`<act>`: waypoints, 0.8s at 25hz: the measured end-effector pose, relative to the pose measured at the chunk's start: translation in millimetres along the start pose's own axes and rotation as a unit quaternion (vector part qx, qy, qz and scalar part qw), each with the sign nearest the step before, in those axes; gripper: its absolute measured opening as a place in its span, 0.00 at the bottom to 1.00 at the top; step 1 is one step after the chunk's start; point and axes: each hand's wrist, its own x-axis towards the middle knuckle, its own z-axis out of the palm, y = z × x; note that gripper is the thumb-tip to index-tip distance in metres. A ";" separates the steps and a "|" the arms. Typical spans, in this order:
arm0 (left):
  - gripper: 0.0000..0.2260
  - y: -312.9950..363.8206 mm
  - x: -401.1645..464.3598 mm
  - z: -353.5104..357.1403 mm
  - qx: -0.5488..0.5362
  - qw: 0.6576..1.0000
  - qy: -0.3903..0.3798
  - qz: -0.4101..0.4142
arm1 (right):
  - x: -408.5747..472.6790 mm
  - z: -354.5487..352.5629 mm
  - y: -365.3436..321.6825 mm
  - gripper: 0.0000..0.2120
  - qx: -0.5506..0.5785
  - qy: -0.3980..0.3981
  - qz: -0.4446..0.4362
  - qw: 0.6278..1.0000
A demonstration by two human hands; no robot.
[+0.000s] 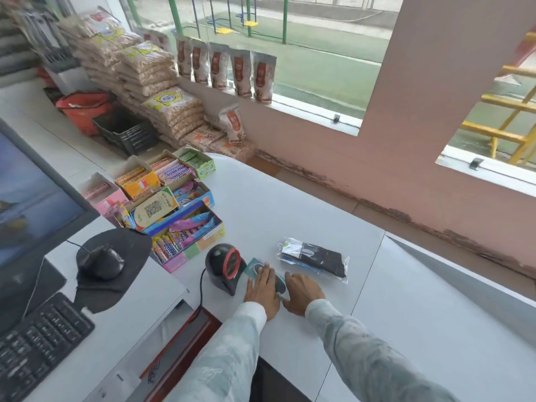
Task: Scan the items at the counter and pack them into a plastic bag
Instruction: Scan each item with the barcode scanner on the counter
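Observation:
A teal packaged item point(253, 267) lies flat on the white counter point(290, 204), right beside the black-and-red barcode scanner point(224, 265). My left hand point(262, 291) rests flat on top of this item, fingers stretched toward the scanner. My right hand point(301, 293) presses on the item's near right end, fingers curled over it. Just beyond my hands lies a clear plastic packet point(314, 259) holding dark and blue cloth. No plastic bag for packing is in view.
Open candy boxes point(174, 210) crowd the counter left of the scanner. A mouse point(100, 262) on a black pad, a keyboard point(37, 346) and a monitor point(32, 192) sit at the left. Stacked snack bags point(150, 79) and a black crate point(124, 130) stand behind.

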 end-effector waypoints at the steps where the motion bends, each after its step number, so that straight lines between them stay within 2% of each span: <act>1: 0.31 0.6 -4.6 -0.1 -0.032 0.999 0.003 -0.012 | -0.1 -2.6 -2.4 0.20 -0.004 -0.009 0.003 1.000; 2: 0.31 1.1 -8.8 1.3 -0.066 0.997 0.015 -0.023 | -0.8 -4.5 -3.5 0.20 -0.003 -0.015 0.008 1.000; 4: 0.31 2.6 -22.7 1.4 -0.163 0.981 0.089 -0.062 | -4.1 -15.3 -4.8 0.21 0.018 -0.025 0.020 0.999; 7: 0.26 11.3 -38.6 -3.1 -0.305 0.921 0.200 -0.140 | -8.7 -36.6 -6.2 0.25 0.076 -0.015 0.053 0.996; 9: 0.27 18.4 -47.5 -6.1 -0.442 0.856 0.174 -0.204 | -11.1 -44.7 -6.5 0.27 0.191 -0.007 0.100 0.977; 10: 0.26 21.6 -51.9 -7.3 -0.526 0.812 0.124 -0.222 | -11.5 -46.7 -5.4 0.27 0.290 -0.012 0.127 0.948; 11: 0.24 24.5 -58.2 -8.6 -0.599 0.767 0.059 -0.224 | -10.3 -48.3 -4.6 0.25 0.404 -0.024 0.153 0.902; 12: 0.24 25.3 -64.0 -7.4 -0.633 0.745 0.016 -0.211 | -10.2 -50.0 -3.9 0.23 0.503 -0.043 0.175 0.845; 13: 0.24 24.8 -68.7 -4.4 -0.647 0.738 -0.002 -0.191 | -11.0 -51.6 -2.8 0.21 0.576 -0.060 0.190 0.793; 14: 0.24 24.0 -71.1 -1.4 -0.653 0.736 0.007 -0.180 | -12.6 -53.5 -1.8 0.20 0.616 -0.070 0.194 0.760; 16: 0.27 22.8 -76.1 0.7 -0.668 0.722 0.051 -0.173 | -19.2 -57.3 -5.4 0.21 0.660 -0.081 0.183 0.724; 18: 0.27 21.8 -83.5 -2.9 -0.667 0.721 0.074 -0.173 | -24.9 -60.2 -12.3 0.22 0.675 -0.093 0.162 0.714; 20: 0.27 19.3 -90.5 -7.7 -0.656 0.734 0.067 -0.164 | -25.6 -61.0 -15.3 0.22 0.662 -0.096 0.135 0.731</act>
